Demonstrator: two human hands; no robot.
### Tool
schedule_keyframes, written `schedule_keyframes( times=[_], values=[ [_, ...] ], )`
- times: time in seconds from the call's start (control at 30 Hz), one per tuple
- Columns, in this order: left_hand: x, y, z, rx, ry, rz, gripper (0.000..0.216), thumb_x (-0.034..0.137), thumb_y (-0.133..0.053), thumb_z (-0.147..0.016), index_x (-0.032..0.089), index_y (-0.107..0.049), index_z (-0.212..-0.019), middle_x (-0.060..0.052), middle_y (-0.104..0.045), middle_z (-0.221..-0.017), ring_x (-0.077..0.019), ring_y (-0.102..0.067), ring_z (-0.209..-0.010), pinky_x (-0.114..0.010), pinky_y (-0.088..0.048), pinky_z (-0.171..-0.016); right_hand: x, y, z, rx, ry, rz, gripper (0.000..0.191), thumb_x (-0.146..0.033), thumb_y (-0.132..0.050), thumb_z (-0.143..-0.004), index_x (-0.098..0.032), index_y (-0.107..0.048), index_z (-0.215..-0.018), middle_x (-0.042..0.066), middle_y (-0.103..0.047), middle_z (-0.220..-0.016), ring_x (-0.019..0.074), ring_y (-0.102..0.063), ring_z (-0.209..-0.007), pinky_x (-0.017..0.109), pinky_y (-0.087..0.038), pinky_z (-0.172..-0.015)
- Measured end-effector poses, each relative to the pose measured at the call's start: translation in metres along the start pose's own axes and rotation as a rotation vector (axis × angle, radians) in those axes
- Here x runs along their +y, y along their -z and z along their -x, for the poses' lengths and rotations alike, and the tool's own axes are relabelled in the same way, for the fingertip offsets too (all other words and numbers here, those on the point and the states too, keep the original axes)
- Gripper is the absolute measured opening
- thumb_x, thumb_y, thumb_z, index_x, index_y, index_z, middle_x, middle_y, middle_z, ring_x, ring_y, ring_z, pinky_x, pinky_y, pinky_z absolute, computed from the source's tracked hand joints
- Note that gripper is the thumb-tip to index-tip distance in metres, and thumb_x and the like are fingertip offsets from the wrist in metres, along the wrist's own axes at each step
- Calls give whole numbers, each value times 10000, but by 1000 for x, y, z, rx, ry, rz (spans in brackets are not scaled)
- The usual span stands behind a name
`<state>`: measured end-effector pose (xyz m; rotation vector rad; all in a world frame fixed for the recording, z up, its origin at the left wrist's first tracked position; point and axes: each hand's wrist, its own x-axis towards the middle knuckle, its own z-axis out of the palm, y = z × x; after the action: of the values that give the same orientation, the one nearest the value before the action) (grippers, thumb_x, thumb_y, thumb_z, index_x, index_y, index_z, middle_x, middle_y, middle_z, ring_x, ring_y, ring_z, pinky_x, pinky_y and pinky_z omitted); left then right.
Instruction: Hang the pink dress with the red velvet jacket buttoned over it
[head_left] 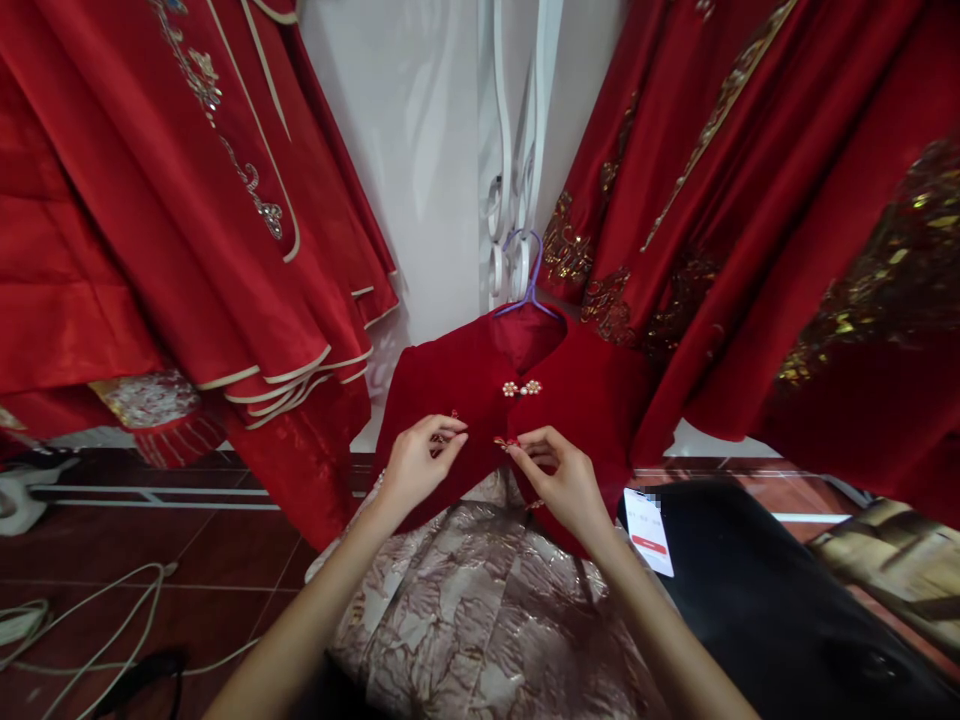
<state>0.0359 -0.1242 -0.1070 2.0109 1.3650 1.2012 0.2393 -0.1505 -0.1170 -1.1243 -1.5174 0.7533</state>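
A short red velvet jacket [592, 390] hangs on a purple hanger [534, 270] in front of me. A beaded flower clasp [523, 389] joins its front edges near the neckline. My right hand [561, 475] is closed, with thumb and fingertips pinching a small red-and-gold frog fastener [507, 443] on the jacket front. My left hand [422, 458] is closed in a pinch over the other front panel. A small red bit shows above its fingertips, but what they hold is mostly hidden. Another beaded trim [535, 505] shows below my right hand.
Red garments [247, 250] with cream piping hang left; sequined red garments [750, 250] hang right. Pinkish brocade fabric [480, 620] spreads below the jacket. A phone [649, 532] rests on a black surface [757, 590]. White cables [142, 610] lie on the tiled floor [225, 545].
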Motion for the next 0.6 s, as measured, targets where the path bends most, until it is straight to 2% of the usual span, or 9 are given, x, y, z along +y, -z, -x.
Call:
schedule_keyframes(
  times=[0.1,0.2,0.3,0.37,0.47,0.6],
  values=[
    [-25,6,-3,58,19,-44,267,298,-636,-792,199,-598,-1038,-65,-647,-1075,-172,-642,-940,-324,-551,-817,1,-2,0,-11,25,-11,182,-360,-625,-834,-187,-623,-891,54,-706,-882,174,-682,-812,321,-553,-770],
    [-39,0,-5,51,60,-15,325,287,-663,-760,182,-524,-1035,-64,-635,-1001,-164,-633,-916,-320,-544,-800,3,-5,1,-23,57,5,159,-338,-616,-845,-187,-626,-892,51,-705,-873,174,-680,-833,330,-542,-811],
    [-38,-7,-5,31,100,52,313,268,-661,-749,179,-491,-997,-55,-624,-945,-147,-624,-858,-256,-529,-675,6,-7,1,-37,67,4,153,-339,-608,-853,-193,-623,-896,50,-704,-881,176,-679,-845,334,-539,-824],
    [-35,-10,-5,18,108,84,301,249,-660,-745,176,-492,-983,-56,-621,-948,-137,-615,-847,-235,-512,-652,9,-9,-1,-47,55,-12,154,-343,-600,-859,-197,-620,-904,50,-705,-889,177,-679,-858,335,-538,-838],
    [-32,-11,-6,15,119,157,269,226,-652,-748,176,-501,-965,-43,-624,-917,-119,-611,-821,-223,-507,-661,10,-15,-7,-57,51,26,149,-336,-578,-869,-202,-627,-911,51,-703,-906,175,-677,-854,324,-543,-819],
    [-35,-11,-8,28,139,284,263,210,-671,-728,166,-536,-949,-38,-646,-890,-117,-633,-811,-254,-529,-732,11,-27,-23,-77,94,205,133,-305,-549,-872,-216,-641,-908,40,-694,-920,170,-661,-776,290,-537,-680]
  ],
)
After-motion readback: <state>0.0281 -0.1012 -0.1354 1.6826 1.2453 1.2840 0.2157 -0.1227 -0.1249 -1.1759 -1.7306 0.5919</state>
